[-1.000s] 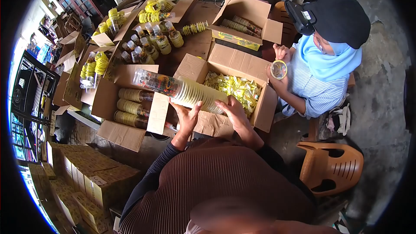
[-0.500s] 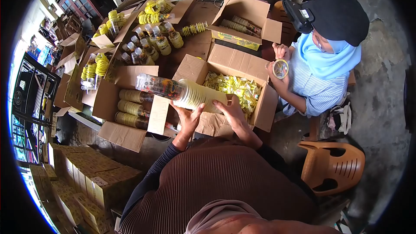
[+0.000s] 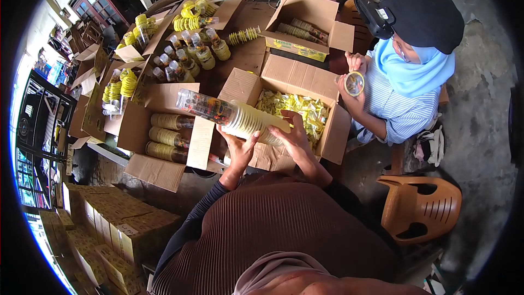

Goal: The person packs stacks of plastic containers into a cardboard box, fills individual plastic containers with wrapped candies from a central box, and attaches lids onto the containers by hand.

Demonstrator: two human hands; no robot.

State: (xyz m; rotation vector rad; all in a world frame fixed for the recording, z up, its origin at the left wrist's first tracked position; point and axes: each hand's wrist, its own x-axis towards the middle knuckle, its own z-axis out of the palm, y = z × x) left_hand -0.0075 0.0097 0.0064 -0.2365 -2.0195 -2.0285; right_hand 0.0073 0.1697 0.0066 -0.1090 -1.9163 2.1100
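Observation:
A long stack of nested plastic cups (image 3: 251, 122) lies aslant across my two hands, above the open boxes. Its upper left end is clear with dark print; the rest shows pale yellowish ringed rims. My left hand (image 3: 238, 150) supports the stack from below, thumb along its near side. My right hand (image 3: 293, 137) grips the lower right end, with the thumb on the near side and fingers over the top. Just behind the right hand, a cardboard box (image 3: 300, 77) holds many small yellow-and-white sachets (image 3: 300, 108).
To the left, an open carton (image 3: 158, 173) contains several cup stacks (image 3: 166, 136). More stacks (image 3: 188, 57) stand on the table behind. A co-worker (image 3: 409, 87) at the right holds a round clear cup (image 3: 353, 84). A brown plastic chair (image 3: 423, 207) stands at the lower right.
The stack's clear end has dipped and shifted slightly right. My right hand's fingers have lifted and spread more over its lower end. The co-worker's cup has turned slightly.

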